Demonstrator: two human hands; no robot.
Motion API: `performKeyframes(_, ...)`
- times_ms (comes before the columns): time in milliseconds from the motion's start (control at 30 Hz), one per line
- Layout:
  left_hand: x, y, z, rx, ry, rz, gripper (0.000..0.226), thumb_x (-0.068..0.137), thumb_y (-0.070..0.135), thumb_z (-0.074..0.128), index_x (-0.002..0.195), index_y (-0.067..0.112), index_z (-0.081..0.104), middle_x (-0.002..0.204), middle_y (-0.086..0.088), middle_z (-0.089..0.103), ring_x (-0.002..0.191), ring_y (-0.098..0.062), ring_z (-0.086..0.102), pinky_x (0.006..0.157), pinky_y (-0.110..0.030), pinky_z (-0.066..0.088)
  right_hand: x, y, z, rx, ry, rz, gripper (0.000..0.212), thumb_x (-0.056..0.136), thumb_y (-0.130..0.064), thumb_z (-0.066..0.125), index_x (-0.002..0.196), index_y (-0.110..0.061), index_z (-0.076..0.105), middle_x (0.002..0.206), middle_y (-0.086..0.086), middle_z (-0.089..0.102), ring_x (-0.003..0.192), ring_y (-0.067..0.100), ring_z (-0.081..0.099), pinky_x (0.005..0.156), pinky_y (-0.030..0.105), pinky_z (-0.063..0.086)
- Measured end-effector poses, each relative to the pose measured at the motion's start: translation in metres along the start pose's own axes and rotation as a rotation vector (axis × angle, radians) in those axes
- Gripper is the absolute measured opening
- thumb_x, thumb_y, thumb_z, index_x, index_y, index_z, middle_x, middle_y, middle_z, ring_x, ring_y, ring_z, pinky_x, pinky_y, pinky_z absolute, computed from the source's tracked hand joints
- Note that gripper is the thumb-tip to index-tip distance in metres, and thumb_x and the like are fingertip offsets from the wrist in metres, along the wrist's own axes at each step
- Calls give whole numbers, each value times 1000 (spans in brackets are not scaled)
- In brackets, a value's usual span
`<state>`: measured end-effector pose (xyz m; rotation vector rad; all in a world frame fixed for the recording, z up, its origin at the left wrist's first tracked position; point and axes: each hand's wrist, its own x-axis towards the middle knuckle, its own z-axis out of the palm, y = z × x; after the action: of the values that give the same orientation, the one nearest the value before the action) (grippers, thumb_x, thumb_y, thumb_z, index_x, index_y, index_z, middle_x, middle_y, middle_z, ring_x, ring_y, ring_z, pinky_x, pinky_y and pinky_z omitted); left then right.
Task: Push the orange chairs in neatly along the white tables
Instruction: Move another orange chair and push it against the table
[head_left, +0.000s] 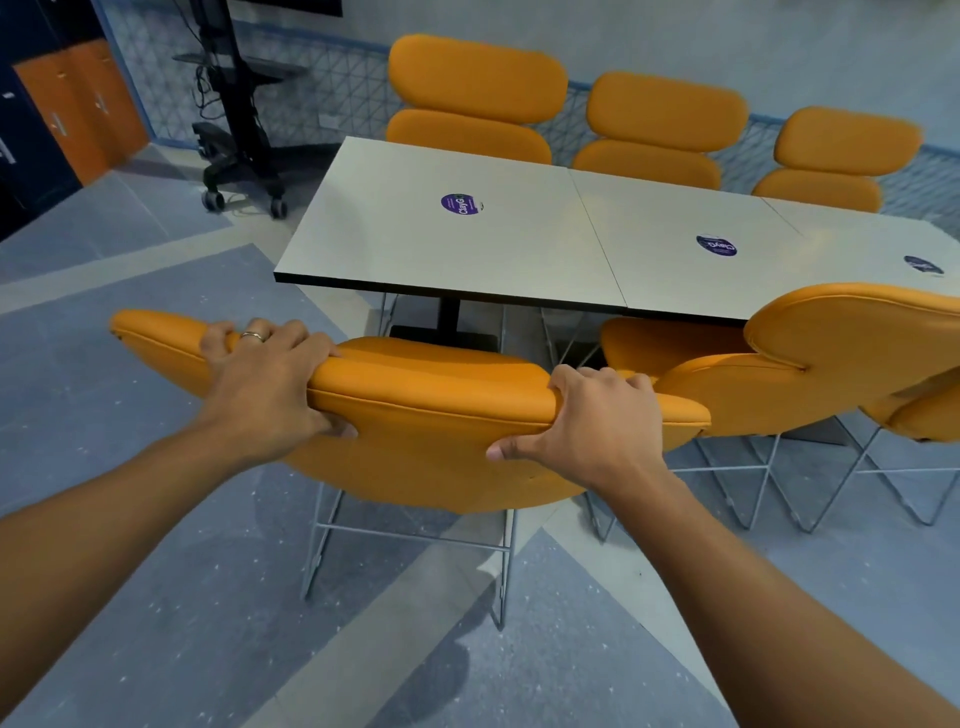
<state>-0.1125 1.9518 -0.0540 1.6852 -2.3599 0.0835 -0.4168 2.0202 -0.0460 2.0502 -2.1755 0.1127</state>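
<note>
The person is standing behind the nearest orange chair (415, 415), which is sitting at the left end of the row of white tables (415, 244), angled slightly and not yet tucked under the edge. The left hand (265, 374) is wrapping over the top of the padded backrest, fingers curled over the front and thumb pressing underneath the seam. The right hand (597, 421) is doing the same further along, its thumb lying along the back face of the cushion. Both hands are closed firmly on the backrest.

A second orange chair (831, 353) is standing just beside it on the right, its backrest almost touching the first. Three more orange chairs (660, 130) are lining the far side, already close against the tables.

The upholstery is looking soft and smooth, so it is likely giving a little under the fingers while the shell beneath stays stiff. The thin wire frame legs (410, 540) are suggesting a fairly light chair that should slide rather than need lifting, though the runners may be catching on the speckled floor (156, 597). Holding the top edge wide apart, as here, is giving good control over twisting; the table's black pedestal (449, 317) is the thing to steer around.
</note>
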Motion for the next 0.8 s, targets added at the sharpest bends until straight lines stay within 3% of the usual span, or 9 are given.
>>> performKeyframes(133, 7, -4, 5, 12, 35, 16, 70, 52, 67, 78, 108, 31, 60, 108, 0, 59, 111, -30, 46, 102, -52, 20, 8, 0, 3, -68, -21, -38, 98, 42, -101, 52, 113, -34, 61, 100, -7, 64, 99, 21, 57, 81, 40, 35)
performKeyframes(800, 86, 33, 32, 22, 150, -16, 69, 52, 73, 72, 105, 32, 59, 106, 1, 59, 110, -31, 45, 97, -50, 20, 103, 65, 10, -23, -12, -43, 88, 38, -100, 54, 100, -37, 63, 85, -11, 58, 87, 17, 54, 79, 37, 33)
